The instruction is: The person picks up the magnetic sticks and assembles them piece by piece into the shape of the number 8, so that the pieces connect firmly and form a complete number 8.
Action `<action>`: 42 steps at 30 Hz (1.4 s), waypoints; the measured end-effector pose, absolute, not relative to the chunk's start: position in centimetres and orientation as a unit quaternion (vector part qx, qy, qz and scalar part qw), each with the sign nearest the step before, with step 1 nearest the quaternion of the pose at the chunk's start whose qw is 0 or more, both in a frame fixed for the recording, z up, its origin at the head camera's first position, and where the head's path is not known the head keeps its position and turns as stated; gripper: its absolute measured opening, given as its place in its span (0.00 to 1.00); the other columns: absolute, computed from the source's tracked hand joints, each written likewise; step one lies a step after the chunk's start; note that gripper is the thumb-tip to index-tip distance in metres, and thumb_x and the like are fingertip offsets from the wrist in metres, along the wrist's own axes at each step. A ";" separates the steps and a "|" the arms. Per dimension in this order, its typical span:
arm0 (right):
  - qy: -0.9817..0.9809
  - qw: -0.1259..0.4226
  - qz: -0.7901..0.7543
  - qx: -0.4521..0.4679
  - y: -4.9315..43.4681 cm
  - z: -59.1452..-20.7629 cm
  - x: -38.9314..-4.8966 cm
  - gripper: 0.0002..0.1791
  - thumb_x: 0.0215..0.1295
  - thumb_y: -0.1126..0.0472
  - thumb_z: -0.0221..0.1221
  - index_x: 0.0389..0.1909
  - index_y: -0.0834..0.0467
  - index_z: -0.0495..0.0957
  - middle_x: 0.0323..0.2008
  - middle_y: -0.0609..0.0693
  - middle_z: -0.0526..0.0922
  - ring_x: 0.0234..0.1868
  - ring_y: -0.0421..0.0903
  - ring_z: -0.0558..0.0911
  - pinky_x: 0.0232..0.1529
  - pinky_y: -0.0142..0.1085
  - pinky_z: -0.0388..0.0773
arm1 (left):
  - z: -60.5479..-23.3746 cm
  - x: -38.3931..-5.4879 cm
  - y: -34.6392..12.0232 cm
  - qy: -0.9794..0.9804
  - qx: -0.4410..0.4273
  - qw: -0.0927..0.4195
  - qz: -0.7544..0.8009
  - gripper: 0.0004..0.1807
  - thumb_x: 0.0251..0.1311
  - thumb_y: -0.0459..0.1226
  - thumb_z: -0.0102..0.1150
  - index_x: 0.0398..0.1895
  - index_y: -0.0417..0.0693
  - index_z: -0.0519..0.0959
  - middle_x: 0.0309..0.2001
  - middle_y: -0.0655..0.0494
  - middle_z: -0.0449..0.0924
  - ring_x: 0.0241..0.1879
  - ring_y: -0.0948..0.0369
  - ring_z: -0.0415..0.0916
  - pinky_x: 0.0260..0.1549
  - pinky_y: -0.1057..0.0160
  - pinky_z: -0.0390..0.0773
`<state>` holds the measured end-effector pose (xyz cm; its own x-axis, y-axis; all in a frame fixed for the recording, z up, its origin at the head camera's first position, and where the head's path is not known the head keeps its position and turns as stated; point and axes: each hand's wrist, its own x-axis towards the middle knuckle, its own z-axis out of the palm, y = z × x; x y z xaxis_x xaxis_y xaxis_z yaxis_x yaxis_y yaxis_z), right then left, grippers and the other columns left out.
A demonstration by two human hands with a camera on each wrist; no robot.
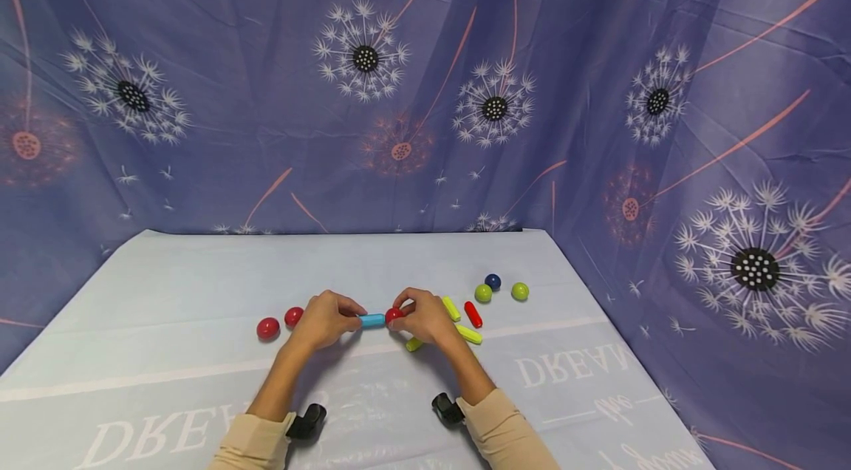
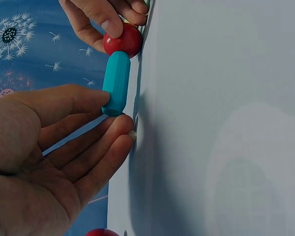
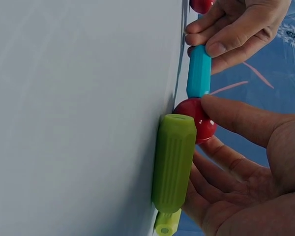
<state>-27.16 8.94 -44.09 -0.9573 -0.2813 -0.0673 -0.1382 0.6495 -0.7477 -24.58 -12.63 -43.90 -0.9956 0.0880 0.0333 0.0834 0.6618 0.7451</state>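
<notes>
My left hand (image 1: 323,322) pinches one end of a blue ribbed rod (image 1: 372,321) between thumb and fingers. Opposite it, my right hand (image 1: 427,316) holds a red ball (image 1: 393,315) between thumb and fingers. The rod's other end meets the ball, as the left wrist view shows with the blue rod (image 2: 117,81) and the red ball (image 2: 130,42) in line. Whether they are joined or only touching, I cannot tell. In the right wrist view a yellow-green rod (image 3: 173,164) lies beside the right hand and partly covers the red ball (image 3: 204,125).
Two more red balls (image 1: 268,329) lie left of the left hand. Right of the right hand are several yellow-green rods (image 1: 468,335) and a red rod (image 1: 473,315). Farther back sit two green balls (image 1: 520,291) and a dark blue ball (image 1: 493,281). Patterned curtains border the white-covered table (image 1: 199,263).
</notes>
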 end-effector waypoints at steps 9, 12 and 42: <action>0.899 0.097 -0.413 -0.109 8.9 -44.2 -27.2 0.14 0.57 0.58 0.73 0.43 0.53 0.82 0.40 0.52 0.88 0.39 0.47 0.82 0.33 0.35 0.78 | -43.5 -24.4 -13.2 0.913 0.056 0.013 0.405 0.10 0.54 0.32 0.70 0.40 0.45 0.89 0.32 0.54 0.88 0.31 0.62 0.79 0.29 0.63 0.74; 0.899 0.099 -0.413 -0.107 8.8 -44.2 -27.1 0.14 0.57 0.58 0.73 0.43 0.53 0.82 0.40 0.52 0.88 0.39 0.47 0.82 0.33 0.35 0.79 | -42.9 -24.1 -13.7 0.915 0.056 0.012 0.400 0.11 0.56 0.34 0.70 0.43 0.44 0.88 0.34 0.53 0.88 0.32 0.61 0.80 0.30 0.62 0.75; 0.896 0.104 -0.417 -0.110 9.2 -44.2 -27.2 0.14 0.58 0.58 0.73 0.44 0.53 0.82 0.41 0.53 0.87 0.39 0.47 0.82 0.33 0.36 0.79 | -40.3 -22.5 -20.6 0.932 0.026 -0.020 0.362 0.21 0.57 0.39 0.70 0.53 0.43 0.84 0.52 0.36 0.84 0.55 0.41 0.80 0.50 0.43 0.76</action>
